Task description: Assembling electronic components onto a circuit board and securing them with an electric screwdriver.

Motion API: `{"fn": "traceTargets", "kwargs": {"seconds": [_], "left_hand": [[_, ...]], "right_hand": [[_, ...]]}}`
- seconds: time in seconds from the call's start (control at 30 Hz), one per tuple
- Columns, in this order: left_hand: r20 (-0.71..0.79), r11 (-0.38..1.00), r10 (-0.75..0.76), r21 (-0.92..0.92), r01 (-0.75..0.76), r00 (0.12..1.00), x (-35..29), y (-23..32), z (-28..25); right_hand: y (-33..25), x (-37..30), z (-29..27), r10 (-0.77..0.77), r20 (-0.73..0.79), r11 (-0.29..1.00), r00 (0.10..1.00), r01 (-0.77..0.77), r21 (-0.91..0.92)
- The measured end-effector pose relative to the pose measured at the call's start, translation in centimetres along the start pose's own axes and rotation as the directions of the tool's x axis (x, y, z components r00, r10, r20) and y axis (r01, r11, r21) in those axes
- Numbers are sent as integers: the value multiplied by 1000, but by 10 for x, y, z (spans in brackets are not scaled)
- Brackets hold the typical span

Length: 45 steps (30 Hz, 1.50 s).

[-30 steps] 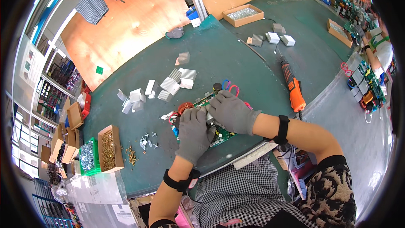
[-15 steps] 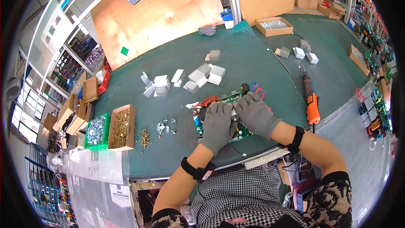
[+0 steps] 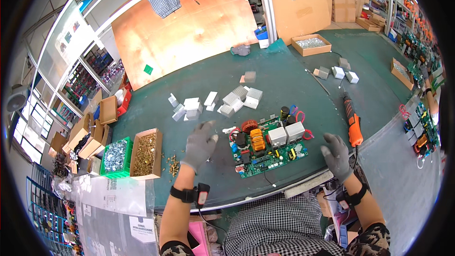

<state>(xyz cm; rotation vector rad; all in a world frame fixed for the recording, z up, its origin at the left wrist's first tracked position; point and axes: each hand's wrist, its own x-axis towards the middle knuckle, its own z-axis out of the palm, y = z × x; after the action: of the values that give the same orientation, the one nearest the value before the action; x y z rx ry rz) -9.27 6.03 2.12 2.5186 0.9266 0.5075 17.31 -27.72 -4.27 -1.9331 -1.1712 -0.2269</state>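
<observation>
Left hand (image 3: 201, 145) spread, right hand (image 3: 337, 154) open; circuit board (image 3: 268, 149) between

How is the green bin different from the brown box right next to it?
The green bin is bright green plastic, while the brown box is plain cardboard. The green bin holds shiny silvery metal pieces; the brown box holds small brass-coloured ones, and some have spilled onto the green table beside it. The brown box looks longer and stands nearer the left hand. Both are open-topped and sit side by side.

A green-topped bench (image 3: 284, 85) carries a circuit board (image 3: 268, 147), loose finned heat sinks (image 3: 237, 98) (silvery, scattered), an orange power screwdriver (image 3: 353, 122), and cardboard boxes of brass parts (image 3: 146, 154).
</observation>
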Motion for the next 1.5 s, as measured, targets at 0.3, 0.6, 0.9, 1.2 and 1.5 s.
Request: {"fn": "traceTargets", "kwargs": {"seconds": [0.3,0.6,0.9,1.2,1.5], "left_hand": [[169,931,-14,361,-49,986,114,-19,22],[210,899,-197,429,91,958,127,-24,18],[26,437,-556,859,266,831,150,-100,-30],[56,846,-292,481,230,955,147,-90,23],[-36,598,-333,764,240,942,147,-104,-6]], "right_hand": [[17,-17,24,-155,-69,953,986,131,-272],[17,-15,24,-145,-30,957,989,132,-258],[17,-14,23,-163,-12,946,987,152,-287],[17,-13,23,-172,-13,943,985,161,-293],[17,-13,21,-198,-16,947,980,186,-263]]}}
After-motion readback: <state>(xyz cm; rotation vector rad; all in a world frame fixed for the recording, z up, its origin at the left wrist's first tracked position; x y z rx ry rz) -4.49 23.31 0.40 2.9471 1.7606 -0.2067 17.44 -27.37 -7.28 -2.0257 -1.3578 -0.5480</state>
